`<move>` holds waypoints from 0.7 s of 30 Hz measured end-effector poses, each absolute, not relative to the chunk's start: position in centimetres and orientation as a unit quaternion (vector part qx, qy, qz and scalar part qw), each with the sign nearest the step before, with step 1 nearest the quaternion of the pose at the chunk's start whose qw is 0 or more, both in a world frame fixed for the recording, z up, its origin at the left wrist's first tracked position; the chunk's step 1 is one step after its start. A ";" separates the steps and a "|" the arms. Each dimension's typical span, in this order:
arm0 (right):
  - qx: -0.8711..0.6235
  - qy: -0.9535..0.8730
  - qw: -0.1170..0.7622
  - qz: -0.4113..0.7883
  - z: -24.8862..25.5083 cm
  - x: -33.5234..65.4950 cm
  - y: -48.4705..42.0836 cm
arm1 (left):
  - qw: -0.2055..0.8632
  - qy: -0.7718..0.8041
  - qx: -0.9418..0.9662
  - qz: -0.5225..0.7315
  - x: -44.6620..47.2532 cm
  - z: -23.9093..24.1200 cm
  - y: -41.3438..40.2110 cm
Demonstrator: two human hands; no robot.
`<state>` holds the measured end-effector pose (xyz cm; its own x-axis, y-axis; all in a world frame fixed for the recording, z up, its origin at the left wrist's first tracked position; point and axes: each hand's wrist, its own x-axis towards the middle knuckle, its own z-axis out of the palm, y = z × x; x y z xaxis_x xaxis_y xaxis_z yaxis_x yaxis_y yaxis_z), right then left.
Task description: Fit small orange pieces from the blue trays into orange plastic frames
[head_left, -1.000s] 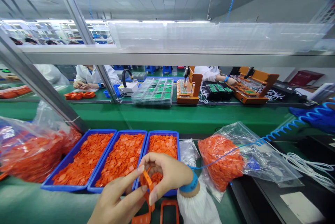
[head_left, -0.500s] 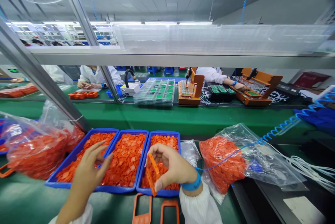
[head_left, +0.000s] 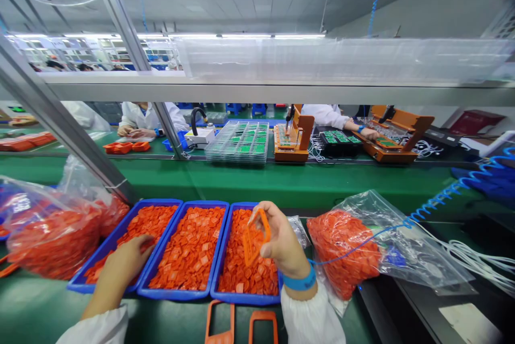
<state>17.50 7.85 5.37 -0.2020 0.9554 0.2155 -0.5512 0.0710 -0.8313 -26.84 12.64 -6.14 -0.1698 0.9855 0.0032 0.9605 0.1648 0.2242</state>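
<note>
My right hand (head_left: pixel 279 239) grips an orange rectangular plastic frame (head_left: pixel 248 244) by its edge, tilted above the right blue tray (head_left: pixel 245 298). My left hand (head_left: pixel 124 261) is down in the left blue tray (head_left: pixel 78 286), its fingers curled among small flat orange pieces (head_left: pixel 151 220); whatever is between the fingertips is hidden. Similar pieces fill the middle blue tray (head_left: pixel 173 295) and the right one. Two more orange frames lie on the green table in front of the trays, a left frame (head_left: pixel 220 338) and a right frame (head_left: pixel 263 315).
Clear bags of orange pieces stand at the left (head_left: pixel 54 242) and right (head_left: pixel 341 250). A blue coiled hose (head_left: pixel 446 191) crosses at the right. Beyond the green ledge are clear compartment trays (head_left: pixel 237 143), orange fixtures (head_left: pixel 295 140) and co-workers in white. A metal post (head_left: pixel 68 124) slants at left.
My left hand has dropped from above the trays into the left tray's pieces, its fingers curling. My right hand has raised the orange frame slightly and turned it so its opening shows more.
</note>
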 end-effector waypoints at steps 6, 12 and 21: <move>-0.223 -0.400 0.664 0.591 5.3 17.8 7.9 | 0.071 0.756 0.642 0.109 -26.7 -6.5 12.4; -0.219 -0.391 0.689 0.569 5.4 18.0 7.9 | 0.031 0.748 0.636 0.189 -26.5 -5.8 12.0; -0.216 -0.391 0.725 0.525 5.1 17.7 7.8 | 0.165 0.620 0.625 0.444 -16.1 -0.6 8.3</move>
<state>17.71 7.83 5.09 0.1437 0.9295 0.3398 -0.5909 0.3560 -0.7239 -16.12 8.25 -0.62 -0.1638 0.9219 0.3511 0.6287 -0.1767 0.7573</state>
